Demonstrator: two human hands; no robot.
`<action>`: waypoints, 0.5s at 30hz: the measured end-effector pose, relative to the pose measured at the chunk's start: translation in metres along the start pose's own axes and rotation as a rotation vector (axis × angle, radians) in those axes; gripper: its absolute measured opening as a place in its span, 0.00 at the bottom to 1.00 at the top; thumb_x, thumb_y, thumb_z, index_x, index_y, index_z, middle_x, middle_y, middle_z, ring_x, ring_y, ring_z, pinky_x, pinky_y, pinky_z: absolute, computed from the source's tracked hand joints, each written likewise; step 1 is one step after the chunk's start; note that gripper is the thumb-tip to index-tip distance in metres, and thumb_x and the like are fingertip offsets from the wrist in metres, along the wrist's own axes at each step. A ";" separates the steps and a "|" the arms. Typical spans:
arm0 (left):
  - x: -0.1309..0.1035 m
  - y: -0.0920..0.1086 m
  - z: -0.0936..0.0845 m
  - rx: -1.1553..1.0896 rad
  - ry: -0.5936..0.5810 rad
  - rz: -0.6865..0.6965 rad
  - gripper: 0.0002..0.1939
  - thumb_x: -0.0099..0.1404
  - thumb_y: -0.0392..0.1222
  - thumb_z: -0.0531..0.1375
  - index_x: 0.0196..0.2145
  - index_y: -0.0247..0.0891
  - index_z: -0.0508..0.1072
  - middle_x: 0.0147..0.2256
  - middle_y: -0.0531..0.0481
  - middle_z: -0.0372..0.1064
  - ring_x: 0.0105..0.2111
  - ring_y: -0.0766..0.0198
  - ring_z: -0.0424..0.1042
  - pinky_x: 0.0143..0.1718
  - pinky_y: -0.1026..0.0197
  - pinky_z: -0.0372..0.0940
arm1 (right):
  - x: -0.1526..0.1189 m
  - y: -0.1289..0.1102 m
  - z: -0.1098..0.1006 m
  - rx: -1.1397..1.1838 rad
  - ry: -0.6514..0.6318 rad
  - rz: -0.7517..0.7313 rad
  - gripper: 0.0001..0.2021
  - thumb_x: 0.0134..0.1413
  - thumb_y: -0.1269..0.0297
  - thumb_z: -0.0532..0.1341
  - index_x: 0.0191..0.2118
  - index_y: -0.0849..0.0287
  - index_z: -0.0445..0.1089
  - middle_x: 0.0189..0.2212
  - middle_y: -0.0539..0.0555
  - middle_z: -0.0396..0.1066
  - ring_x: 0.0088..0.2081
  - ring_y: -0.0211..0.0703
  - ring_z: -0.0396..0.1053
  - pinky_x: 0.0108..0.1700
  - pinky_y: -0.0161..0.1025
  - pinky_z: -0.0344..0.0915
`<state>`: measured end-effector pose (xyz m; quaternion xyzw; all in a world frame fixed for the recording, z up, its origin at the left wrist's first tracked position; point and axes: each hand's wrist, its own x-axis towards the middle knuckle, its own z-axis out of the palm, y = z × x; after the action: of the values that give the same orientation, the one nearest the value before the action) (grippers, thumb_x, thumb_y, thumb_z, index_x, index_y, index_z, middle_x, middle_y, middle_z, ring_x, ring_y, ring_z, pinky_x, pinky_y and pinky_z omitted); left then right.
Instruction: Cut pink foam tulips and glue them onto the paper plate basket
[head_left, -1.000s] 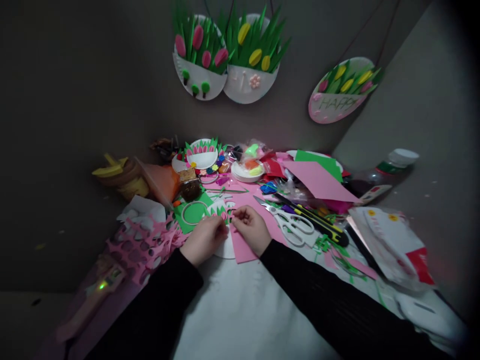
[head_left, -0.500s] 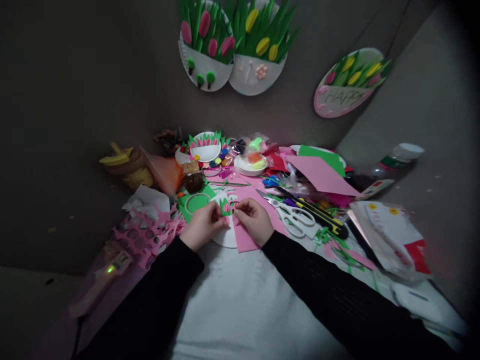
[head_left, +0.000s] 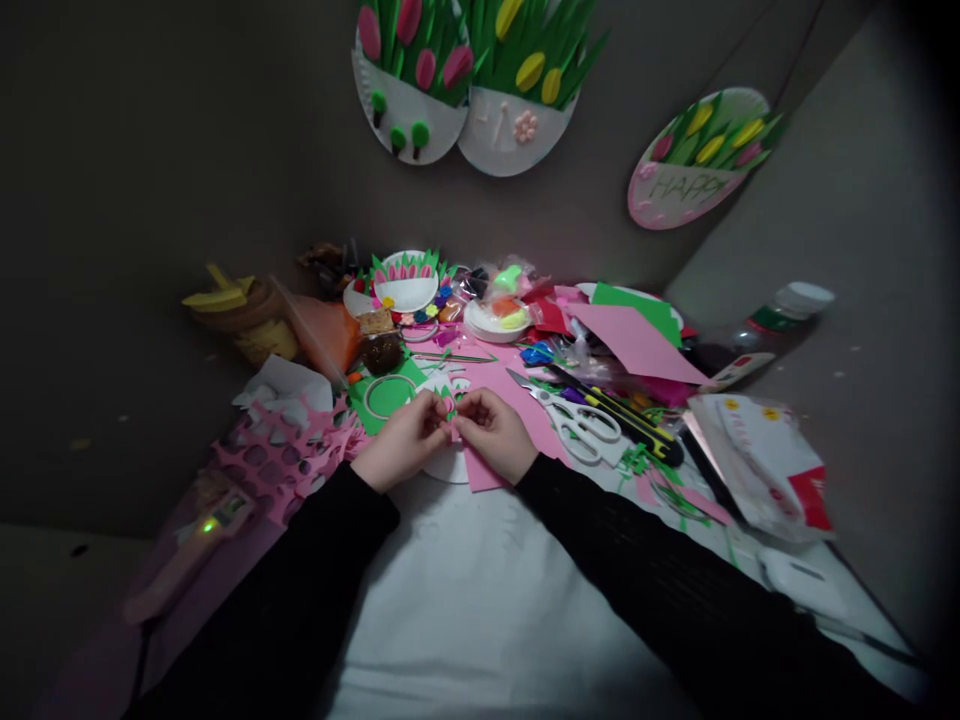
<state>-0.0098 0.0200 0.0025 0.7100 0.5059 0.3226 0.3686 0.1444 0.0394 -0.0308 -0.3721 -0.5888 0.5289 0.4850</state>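
My left hand point(head_left: 405, 438) and my right hand point(head_left: 495, 432) meet at their fingertips over a white paper plate point(head_left: 448, 466). Both hands are closed in a pinch around something small, perhaps pink, that is too small to make out. Green leaf shapes show just behind the fingers. Under and beside my right hand lies a pink sheet point(head_left: 484, 474). Green paper point(head_left: 363, 398) with a white ring point(head_left: 389, 397) on it is beyond my left hand.
White-handled scissors point(head_left: 585, 430) and yellow-black cutters point(head_left: 637, 424) lie at the right. Pink scraps point(head_left: 277, 450) and a glue gun point(head_left: 196, 555) are at the left. A bottle point(head_left: 780, 315) stands at the back right; decorated plates hang on the wall.
My hands have drawn together, their fingertips now meeting. The green and pink piece seen between them before is now mostly covered. The whole view has shifted slightly.
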 end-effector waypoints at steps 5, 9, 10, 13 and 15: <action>0.001 -0.003 0.000 -0.143 -0.032 -0.024 0.06 0.59 0.40 0.56 0.33 0.38 0.60 0.28 0.53 0.68 0.28 0.66 0.68 0.29 0.64 0.61 | 0.000 0.002 -0.001 0.005 -0.003 -0.015 0.08 0.45 0.67 0.62 0.34 0.57 0.63 0.29 0.47 0.66 0.30 0.37 0.66 0.34 0.35 0.63; 0.001 -0.003 -0.001 -0.142 -0.036 -0.009 0.07 0.60 0.41 0.57 0.34 0.38 0.60 0.29 0.53 0.67 0.29 0.66 0.68 0.28 0.65 0.61 | 0.000 0.005 0.000 0.004 -0.023 -0.021 0.10 0.45 0.67 0.62 0.35 0.57 0.63 0.29 0.47 0.65 0.31 0.36 0.66 0.35 0.35 0.64; 0.001 -0.003 -0.001 -0.142 -0.033 -0.006 0.08 0.60 0.41 0.57 0.34 0.38 0.60 0.29 0.53 0.66 0.29 0.66 0.68 0.28 0.65 0.61 | 0.000 0.006 0.001 0.011 -0.031 -0.016 0.10 0.44 0.67 0.63 0.35 0.56 0.63 0.29 0.46 0.65 0.30 0.36 0.66 0.35 0.35 0.64; 0.001 -0.003 -0.002 -0.114 -0.010 -0.002 0.08 0.60 0.41 0.57 0.34 0.38 0.60 0.29 0.54 0.64 0.29 0.67 0.67 0.27 0.66 0.60 | -0.001 0.005 0.003 0.037 -0.034 0.024 0.11 0.44 0.66 0.63 0.35 0.56 0.62 0.28 0.46 0.65 0.29 0.36 0.66 0.33 0.35 0.64; 0.001 -0.003 -0.002 -0.099 0.000 0.005 0.08 0.59 0.41 0.57 0.33 0.38 0.60 0.29 0.54 0.64 0.28 0.67 0.66 0.27 0.66 0.60 | -0.001 0.003 0.004 0.054 -0.034 0.058 0.12 0.43 0.65 0.63 0.35 0.56 0.61 0.27 0.46 0.66 0.28 0.36 0.66 0.32 0.35 0.64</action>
<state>-0.0128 0.0217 0.0012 0.6920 0.4877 0.3481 0.4026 0.1407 0.0381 -0.0339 -0.3664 -0.5715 0.5647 0.4694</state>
